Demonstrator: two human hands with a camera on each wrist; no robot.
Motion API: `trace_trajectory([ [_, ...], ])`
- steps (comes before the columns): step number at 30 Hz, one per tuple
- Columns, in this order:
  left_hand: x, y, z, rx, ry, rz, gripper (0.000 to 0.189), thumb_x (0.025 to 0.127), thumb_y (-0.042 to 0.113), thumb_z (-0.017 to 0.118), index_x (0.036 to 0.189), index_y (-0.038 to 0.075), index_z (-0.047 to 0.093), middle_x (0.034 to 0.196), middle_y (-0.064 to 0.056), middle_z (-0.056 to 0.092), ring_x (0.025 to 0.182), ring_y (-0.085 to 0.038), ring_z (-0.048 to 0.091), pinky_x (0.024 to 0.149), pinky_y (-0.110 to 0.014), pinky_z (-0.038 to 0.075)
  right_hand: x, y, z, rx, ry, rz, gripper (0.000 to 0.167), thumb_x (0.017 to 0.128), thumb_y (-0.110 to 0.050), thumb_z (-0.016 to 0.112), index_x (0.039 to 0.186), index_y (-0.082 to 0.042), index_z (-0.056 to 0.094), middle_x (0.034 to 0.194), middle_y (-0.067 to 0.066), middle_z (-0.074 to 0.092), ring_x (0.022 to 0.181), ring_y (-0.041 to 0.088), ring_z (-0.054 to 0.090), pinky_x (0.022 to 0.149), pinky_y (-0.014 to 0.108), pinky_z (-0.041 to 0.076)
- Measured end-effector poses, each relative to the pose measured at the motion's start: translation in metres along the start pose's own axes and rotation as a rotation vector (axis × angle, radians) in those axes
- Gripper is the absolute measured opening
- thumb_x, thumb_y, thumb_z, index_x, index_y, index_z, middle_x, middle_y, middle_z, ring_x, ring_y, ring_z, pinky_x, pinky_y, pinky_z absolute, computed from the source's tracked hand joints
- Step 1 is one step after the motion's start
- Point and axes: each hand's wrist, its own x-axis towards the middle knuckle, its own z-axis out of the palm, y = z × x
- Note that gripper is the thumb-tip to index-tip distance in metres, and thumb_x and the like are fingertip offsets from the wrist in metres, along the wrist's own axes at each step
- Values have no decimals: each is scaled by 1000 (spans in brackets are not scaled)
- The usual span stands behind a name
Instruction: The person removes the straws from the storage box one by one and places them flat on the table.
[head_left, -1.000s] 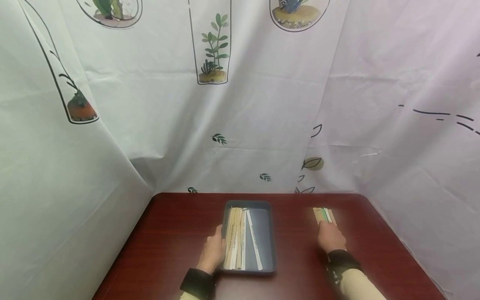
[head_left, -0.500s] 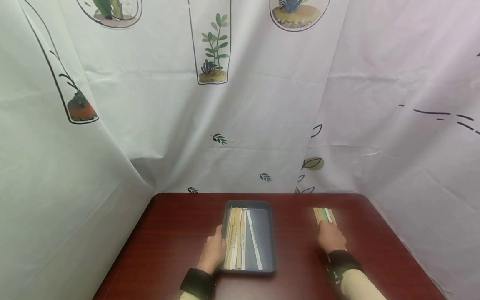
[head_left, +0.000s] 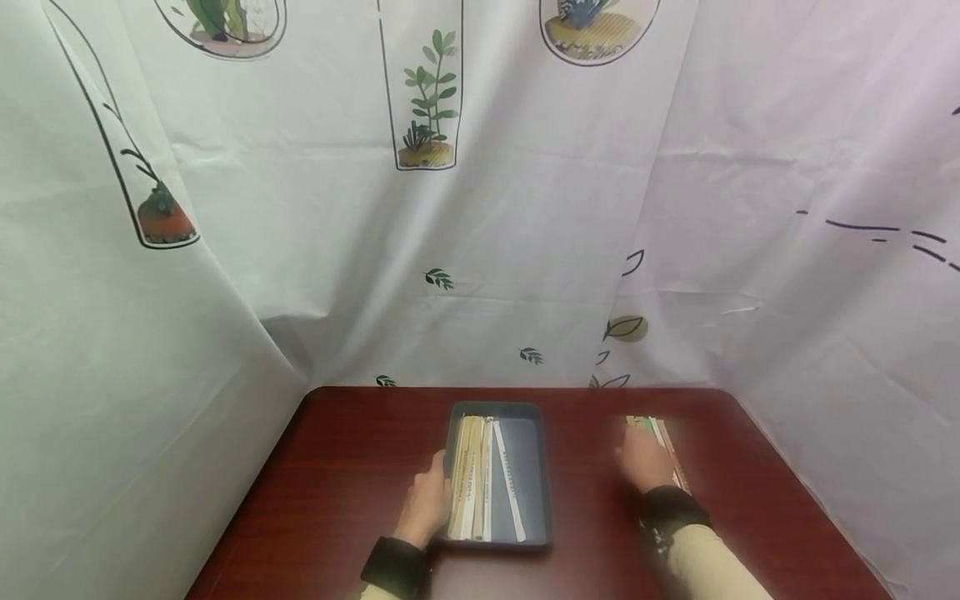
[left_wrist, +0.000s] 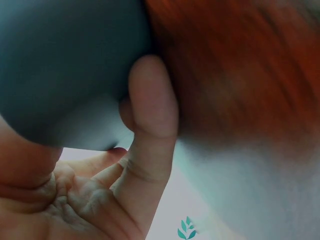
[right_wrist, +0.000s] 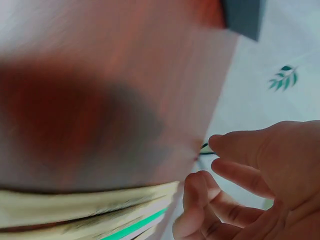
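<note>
Now we note the right hand (head_left: 645, 460) shifted leftward, grip spread, strips (head_left: 664, 437) toward the far-right corner of the bench (head_left: 581, 475) unlifted; left hand (head_left: 426, 505) pinches the tray (head_left: 529, 479).

Head view: print on strips (head_left: 472, 479) in tray (head_left: 531, 508), bottom centre, too small to read. Right hand (head_left: 647, 462), lower right, hides part of strip pile (head_left: 666, 442); contact cannot be told. Left hand (head_left: 426, 504): fingertips partly hidden at tray's side. Bench (head_left: 360, 450), sleeves (head_left: 716, 567) cut by bottom edge. Left wrist view: tray cropped upper left, bench blurred upper right. Right wrist view: pile cut lower left, tray corner cropped at top, bench smeared.
</note>
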Motion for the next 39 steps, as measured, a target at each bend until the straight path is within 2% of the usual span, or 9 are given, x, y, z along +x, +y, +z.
trace_trajectory([
  [6, -2, -1, -1, -1, 5, 5, 52, 100, 10, 60, 150, 4, 45, 102, -23, 70, 74, -23, 62, 69, -49, 52, 12, -39, 1, 79, 16, -78, 25, 88, -8, 69, 107, 7, 66, 90, 21, 70, 84, 41, 67, 77, 57, 52],
  [12, -3, -2, -1, 0, 7, 1, 52, 101, 9, 59, 150, 5, 45, 99, -23, 70, 70, -22, 60, 66, -48, 51, 21, -88, 10, 167, -47, -33, 24, 89, -14, 70, 111, -3, 68, 96, 13, 70, 89, 34, 68, 77, 55, 54],
  [17, -2, -3, 0, 5, 12, 16, 51, 100, 9, 59, 149, 4, 46, 99, -24, 70, 69, -21, 59, 65, -47, 51, 24, -128, 18, 190, -82, -62, 26, 89, -10, 73, 113, -4, 68, 98, 12, 69, 89, 30, 67, 79, 52, 54],
  [21, -2, -2, 0, -5, 8, 16, 51, 101, 10, 60, 149, 4, 46, 100, -23, 70, 70, -22, 60, 65, -47, 51, 25, -151, 26, 187, -125, -88, 26, 88, -7, 74, 113, -2, 68, 101, 13, 70, 89, 29, 67, 79, 51, 55],
  [27, -2, 0, 0, -13, 12, 17, 51, 101, 10, 59, 149, 5, 46, 101, -24, 70, 71, -22, 61, 66, -48, 51, 19, -171, 37, 159, -191, -105, 27, 88, -6, 72, 115, -3, 69, 99, 12, 70, 86, 27, 67, 78, 51, 55],
  [32, -2, 2, -1, -13, 23, 35, 50, 100, 8, 59, 148, 4, 47, 99, -24, 70, 69, -22, 60, 64, -46, 50, 15, -181, 47, 130, -200, -137, 40, 80, -2, 75, 119, -1, 68, 103, 16, 71, 86, 30, 66, 77, 52, 55],
  [34, -2, 2, -2, -11, 25, 37, 50, 100, 8, 59, 148, 3, 47, 100, -24, 70, 69, -22, 59, 63, -46, 50, 14, -182, 53, 128, -209, -142, 39, 79, 0, 73, 117, -1, 68, 98, 14, 70, 81, 28, 65, 73, 50, 55],
  [36, -3, 3, -2, -10, 27, 33, 50, 100, 8, 58, 148, 4, 47, 101, -25, 70, 69, -22, 60, 64, -47, 50, 14, -183, 59, 110, -213, -144, 32, 79, 1, 72, 110, -1, 68, 90, 11, 68, 75, 25, 61, 67, 46, 53],
  [39, -3, 3, -2, -10, 28, 29, 49, 100, 8, 58, 148, 4, 47, 102, -25, 70, 70, -23, 60, 63, -47, 50, 14, -182, 68, 65, -226, -148, 13, 81, -1, 72, 91, -5, 65, 74, 6, 59, 64, 23, 55, 57, 41, 48],
])
